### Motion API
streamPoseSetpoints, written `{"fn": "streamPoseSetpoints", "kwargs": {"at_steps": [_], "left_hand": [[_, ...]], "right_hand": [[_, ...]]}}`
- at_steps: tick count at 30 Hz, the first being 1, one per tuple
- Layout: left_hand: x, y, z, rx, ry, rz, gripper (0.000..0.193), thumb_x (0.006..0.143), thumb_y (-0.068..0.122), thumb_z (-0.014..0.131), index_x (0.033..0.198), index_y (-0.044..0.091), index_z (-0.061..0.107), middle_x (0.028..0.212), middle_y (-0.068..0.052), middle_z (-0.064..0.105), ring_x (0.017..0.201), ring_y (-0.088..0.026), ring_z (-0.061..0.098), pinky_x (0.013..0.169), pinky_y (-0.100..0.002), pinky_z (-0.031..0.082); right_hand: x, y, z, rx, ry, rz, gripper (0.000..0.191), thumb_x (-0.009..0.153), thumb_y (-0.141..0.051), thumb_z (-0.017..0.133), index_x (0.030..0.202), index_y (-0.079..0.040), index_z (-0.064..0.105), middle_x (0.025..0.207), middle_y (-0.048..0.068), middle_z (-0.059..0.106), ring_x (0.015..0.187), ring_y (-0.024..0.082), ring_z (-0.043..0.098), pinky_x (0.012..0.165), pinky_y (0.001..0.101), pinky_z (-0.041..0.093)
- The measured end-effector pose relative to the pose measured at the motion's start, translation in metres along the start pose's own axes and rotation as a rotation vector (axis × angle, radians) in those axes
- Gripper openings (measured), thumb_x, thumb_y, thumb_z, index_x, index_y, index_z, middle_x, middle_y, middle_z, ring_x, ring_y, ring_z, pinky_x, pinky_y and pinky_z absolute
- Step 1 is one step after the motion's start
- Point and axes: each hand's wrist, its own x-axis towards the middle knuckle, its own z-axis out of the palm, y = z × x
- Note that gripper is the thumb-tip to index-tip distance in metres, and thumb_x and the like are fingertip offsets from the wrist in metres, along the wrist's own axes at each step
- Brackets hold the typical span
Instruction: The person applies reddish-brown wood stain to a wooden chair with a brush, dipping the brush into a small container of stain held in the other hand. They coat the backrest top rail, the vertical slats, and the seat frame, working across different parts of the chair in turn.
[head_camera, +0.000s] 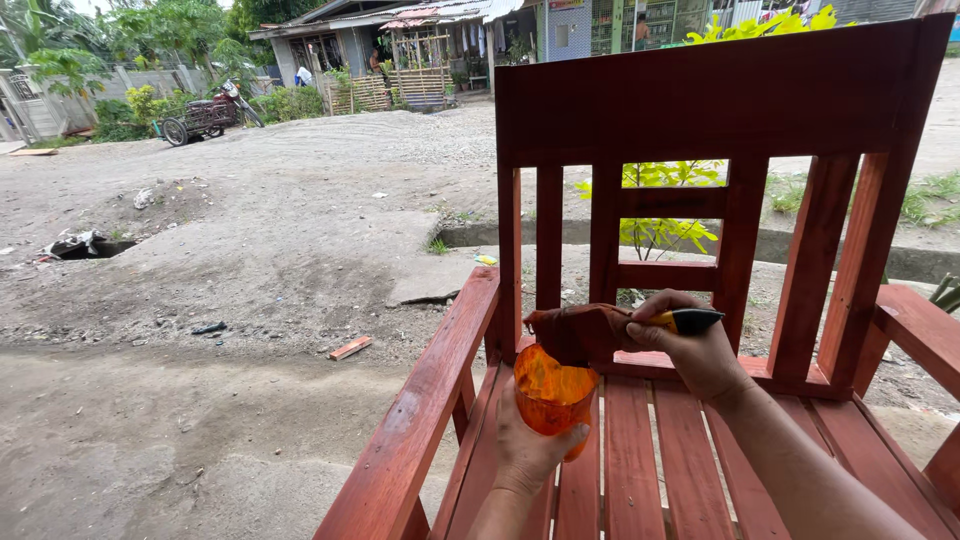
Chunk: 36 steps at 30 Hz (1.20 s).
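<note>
- The red-brown stained wooden slatted chair (700, 110) is filling the right of the view; its right armrest and the front of its seat are running out of the picture.
- The right hand (690, 350) is clenching around a brush with a yellow and black handle (688, 320); only the handle's end is showing past the knuckles.
- The brush head is lying wrapped in a stain-soaked brown rag (575, 332), so its bristles are hidden.
- The left hand (528, 450) is gripping an orange translucent plastic cup (552, 395) from below, fingers curling round its base, just above the seat slats.
- The cup's rim is sitting right under the rag, which is covering the opening; what is inside is hard to make out beyond an orange-brown tint through the wall.
- Both forearms are being cut off by the lower edge.
- Beyond the chair a dirt road (250, 220) is stretching away, with a parked motorcycle with a sidecart (205, 115) far off, too small to read in detail.
- A yellow-green leafy plant (665, 230) is partly showing between the back slats.
</note>
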Motion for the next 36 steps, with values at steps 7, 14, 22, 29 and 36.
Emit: {"fn": "streamPoseSetpoints", "kwargs": {"at_steps": [7,14,22,29,36], "left_hand": [[-0.015,-0.028,-0.016,0.331,0.268,-0.032,0.119,0.054,0.029,0.097,0.151,0.013,0.03,0.139,-0.015,0.045,0.133,-0.029,0.048,0.11,-0.041,0.047],[-0.008,-0.041,-0.023,0.19,0.417,0.031,0.11,0.056,0.021,0.095,0.146,0.009,0.032,0.138,-0.013,0.05,0.131,-0.029,0.054,0.11,-0.041,0.048],[-0.01,-0.046,-0.026,0.215,0.42,-0.007,0.108,0.056,0.021,0.096,0.144,0.009,0.035,0.135,-0.013,0.051,0.129,-0.028,0.055,0.11,-0.041,0.048],[-0.009,-0.055,-0.027,0.234,0.461,0.1,0.109,0.056,0.022,0.096,0.144,0.007,0.035,0.137,-0.014,0.049,0.13,-0.03,0.054,0.11,-0.042,0.048],[-0.01,-0.056,-0.028,0.391,0.526,-0.047,0.117,0.058,0.03,0.095,0.149,0.013,0.022,0.138,-0.019,0.041,0.132,-0.036,0.049,0.111,-0.047,0.047]], "right_hand": [[0.016,0.078,0.052,0.52,0.45,0.12,0.017,0.083,-0.004,0.075,0.092,-0.012,0.063,0.095,0.005,0.071,0.087,0.021,0.073,0.078,0.0427,0.066],[0.059,0.114,0.108,0.088,0.34,-0.244,0.012,0.091,-0.002,0.078,0.094,-0.006,0.067,0.095,0.002,0.069,0.089,0.01,0.066,0.079,0.025,0.056],[0.019,0.142,0.124,-0.301,0.204,-0.394,0.015,0.087,-0.001,0.075,0.093,-0.006,0.062,0.099,0.004,0.069,0.091,0.014,0.069,0.079,0.027,0.056],[0.004,0.155,0.126,-0.336,0.16,-0.302,0.014,0.084,0.0,0.076,0.091,-0.006,0.065,0.091,0.004,0.07,0.084,0.013,0.069,0.075,0.0276,0.056],[0.026,0.135,0.106,-0.415,0.008,-0.214,0.011,0.083,-0.002,0.078,0.087,-0.008,0.069,0.086,0.004,0.072,0.08,0.016,0.069,0.071,0.0292,0.057]]}}
